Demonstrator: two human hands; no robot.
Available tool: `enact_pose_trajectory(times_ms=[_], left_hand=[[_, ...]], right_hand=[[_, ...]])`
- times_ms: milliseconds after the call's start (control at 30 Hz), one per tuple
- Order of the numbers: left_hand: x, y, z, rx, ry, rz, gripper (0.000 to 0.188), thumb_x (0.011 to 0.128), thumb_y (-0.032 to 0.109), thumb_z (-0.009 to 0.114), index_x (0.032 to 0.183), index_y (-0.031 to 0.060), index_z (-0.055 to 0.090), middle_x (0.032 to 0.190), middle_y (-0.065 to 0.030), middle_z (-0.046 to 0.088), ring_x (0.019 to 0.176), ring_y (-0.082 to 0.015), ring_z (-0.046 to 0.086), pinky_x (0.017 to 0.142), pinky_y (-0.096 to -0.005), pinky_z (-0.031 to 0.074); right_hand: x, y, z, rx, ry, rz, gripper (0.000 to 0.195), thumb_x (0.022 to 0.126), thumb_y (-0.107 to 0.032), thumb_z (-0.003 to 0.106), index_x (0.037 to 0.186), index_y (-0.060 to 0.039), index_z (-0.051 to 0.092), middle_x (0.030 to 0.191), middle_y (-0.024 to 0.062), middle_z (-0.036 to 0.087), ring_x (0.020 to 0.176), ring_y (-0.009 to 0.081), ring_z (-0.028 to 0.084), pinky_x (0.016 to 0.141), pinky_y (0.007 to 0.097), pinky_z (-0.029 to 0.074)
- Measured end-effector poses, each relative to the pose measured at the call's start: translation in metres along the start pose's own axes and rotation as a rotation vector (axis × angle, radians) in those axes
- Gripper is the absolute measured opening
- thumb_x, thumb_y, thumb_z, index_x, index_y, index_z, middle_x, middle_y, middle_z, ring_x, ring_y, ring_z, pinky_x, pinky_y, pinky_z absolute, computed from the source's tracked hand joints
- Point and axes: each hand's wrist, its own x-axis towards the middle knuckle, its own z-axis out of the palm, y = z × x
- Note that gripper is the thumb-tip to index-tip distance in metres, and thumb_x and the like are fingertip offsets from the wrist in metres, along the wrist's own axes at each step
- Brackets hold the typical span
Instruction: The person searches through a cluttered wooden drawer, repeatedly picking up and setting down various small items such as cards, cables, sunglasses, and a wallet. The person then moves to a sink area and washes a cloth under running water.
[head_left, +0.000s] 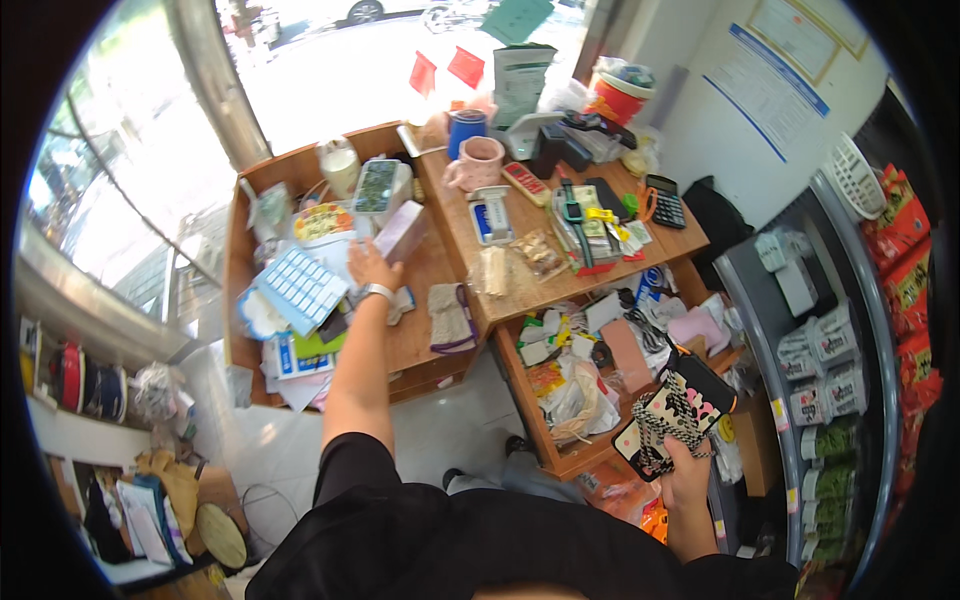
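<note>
My left hand (371, 266) reaches over the left part of the desk, fingers spread, with a white band on the wrist. It is between a pale pink carton (400, 231) and a blue gridded sheet (301, 289); whether it touches either, I cannot tell. A grey cloth pouch with purple trim (452, 315) lies to its right. My right hand (686, 466) grips a small patterned pouch (675, 412) wrapped in black-and-white braided cord. That pouch is held just beyond the right side of an open wooden drawer (544, 427), which is crammed with cables, bags and papers.
On the raised desk top stand a pink mug (478, 163), a blue cup (466, 133), a calculator (665, 201) and a tray of small items with a watch (574, 211). Shelving (765, 360) with packaged goods rises close on the right. Tiled floor (442, 420) shows below the desk.
</note>
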Motion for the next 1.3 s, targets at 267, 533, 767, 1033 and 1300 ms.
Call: enact_pose_trajectory(times_ms=[267,533,767,1033,1300], left_hand=[[0.032,-0.028,0.012,-0.033,-0.038,0.145,0.057,0.068,0.008,0.063,0.118,-0.0019,0.039,0.106,-0.0219,0.048,0.096,-0.036,0.051,0.083,-0.0402,0.043],[-0.104,-0.037,-0.072,-0.465,0.304,0.466,0.053,0.076,0.002,0.06,0.123,-0.0042,0.037,0.121,-0.0225,0.045,0.114,-0.0357,0.042,0.097,-0.037,0.031],[-0.213,0.026,-0.191,-1.021,-0.303,0.423,0.051,0.077,-0.002,0.059,0.123,-0.0008,0.038,0.124,-0.0143,0.044,0.116,-0.0234,0.04,0.096,-0.0325,0.032],[-0.265,0.035,-0.217,-1.088,-0.615,0.452,0.056,0.075,-0.008,0.057,0.126,-0.0017,0.034,0.127,-0.0117,0.043,0.118,-0.0196,0.041,0.096,-0.0311,0.036],[-0.275,0.034,-0.222,-1.11,-0.582,0.402,0.063,0.074,-0.012,0.054,0.13,0.0003,0.029,0.122,-0.0069,0.045,0.114,-0.017,0.044,0.095,-0.0309,0.037]], right_hand=[[-0.004,-0.017,-0.023,0.13,0.063,0.114,0.051,0.075,0.007,0.048,0.124,-0.002,0.037,0.115,0.0123,0.051,0.104,0.026,0.053,0.088,0.0402,0.044],[0.014,-0.043,-0.032,0.164,0.042,-0.071,0.047,0.081,0.005,0.046,0.126,-0.0018,0.034,0.12,0.0131,0.049,0.107,0.0265,0.051,0.092,0.0413,0.041],[0.034,-0.113,0.073,0.564,-0.63,-0.342,0.046,0.076,0.007,0.053,0.12,-0.0004,0.04,0.116,0.0133,0.052,0.106,0.0269,0.052,0.09,0.0465,0.041],[0.046,-0.081,0.111,-0.323,-0.876,-0.406,0.054,0.07,-0.01,0.069,0.119,-0.0029,0.046,0.119,0.0099,0.051,0.107,0.0217,0.05,0.094,0.0346,0.036],[0.04,-0.106,0.088,-0.47,-1.055,-0.301,0.074,0.065,-0.026,0.075,0.125,-0.0003,0.039,0.128,0.0144,0.042,0.117,0.0215,0.042,0.099,0.0351,0.03]])
